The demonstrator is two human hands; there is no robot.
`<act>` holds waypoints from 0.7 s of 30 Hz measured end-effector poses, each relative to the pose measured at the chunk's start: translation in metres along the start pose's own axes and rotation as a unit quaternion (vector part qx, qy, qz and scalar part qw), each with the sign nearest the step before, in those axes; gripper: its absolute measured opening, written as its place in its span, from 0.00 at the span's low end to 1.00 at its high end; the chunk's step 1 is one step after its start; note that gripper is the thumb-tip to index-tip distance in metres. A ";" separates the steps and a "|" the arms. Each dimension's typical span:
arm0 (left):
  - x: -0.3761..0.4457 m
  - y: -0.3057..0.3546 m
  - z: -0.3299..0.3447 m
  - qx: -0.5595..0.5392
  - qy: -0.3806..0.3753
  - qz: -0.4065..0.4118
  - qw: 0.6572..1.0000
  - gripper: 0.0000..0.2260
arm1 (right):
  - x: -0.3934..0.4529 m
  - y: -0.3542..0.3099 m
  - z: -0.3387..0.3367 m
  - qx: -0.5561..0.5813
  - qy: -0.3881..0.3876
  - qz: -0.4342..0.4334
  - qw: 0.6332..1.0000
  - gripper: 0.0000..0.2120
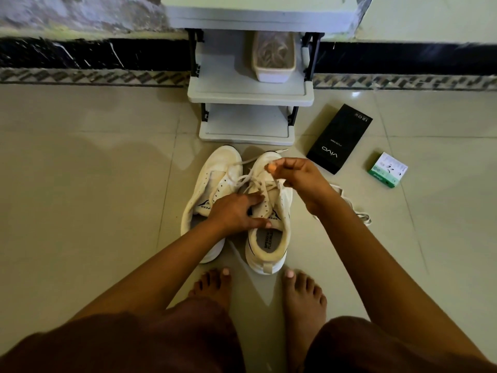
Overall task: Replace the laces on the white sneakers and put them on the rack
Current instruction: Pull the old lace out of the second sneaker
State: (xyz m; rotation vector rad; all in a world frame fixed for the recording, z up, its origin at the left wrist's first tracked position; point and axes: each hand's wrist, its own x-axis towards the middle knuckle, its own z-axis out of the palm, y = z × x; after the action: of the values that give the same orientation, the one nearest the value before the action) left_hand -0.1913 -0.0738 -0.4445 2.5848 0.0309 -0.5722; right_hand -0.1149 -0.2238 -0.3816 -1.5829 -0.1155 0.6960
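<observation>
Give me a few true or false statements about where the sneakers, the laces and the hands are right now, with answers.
1. Both white sneakers stand on the tiled floor. True.
2. The right hand pinches a white lace. True.
3. The left hand holds the black phone box. False: it rests on the right-side sneaker.
4. The grey plastic rack holds a sneaker. False: its middle shelf holds a cream tub.

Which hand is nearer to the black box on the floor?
Right. The right hand pinches a lace just left of the black box; the left hand rests on the sneaker, farther away.
</observation>
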 end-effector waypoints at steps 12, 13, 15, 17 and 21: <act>-0.001 -0.001 0.002 -0.005 0.009 -0.003 1.000 0.35 | 0.015 0.043 0.013 -0.599 0.070 0.059 0.796 0.18; -0.001 -0.001 0.002 -0.004 0.012 -0.005 1.000 0.35 | 0.015 0.041 0.013 -0.612 0.083 0.047 0.785 0.16; -0.001 -0.001 0.002 0.004 0.013 -0.006 1.000 0.35 | 0.016 0.037 0.013 -0.658 0.098 0.024 0.747 0.13; 0.000 0.000 0.001 0.008 0.011 0.001 1.000 0.34 | 0.016 0.031 0.011 -0.642 0.078 0.025 0.763 0.11; -0.001 0.000 0.002 -0.004 0.019 0.014 1.000 0.33 | 0.007 -0.009 0.017 -0.060 -0.074 0.079 0.992 0.03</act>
State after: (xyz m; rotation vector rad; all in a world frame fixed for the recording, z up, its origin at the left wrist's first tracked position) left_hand -0.1926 -0.0744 -0.4453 2.5831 0.0090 -0.5127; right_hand -0.1149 -0.2041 -0.3757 -1.6667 -0.1447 0.9452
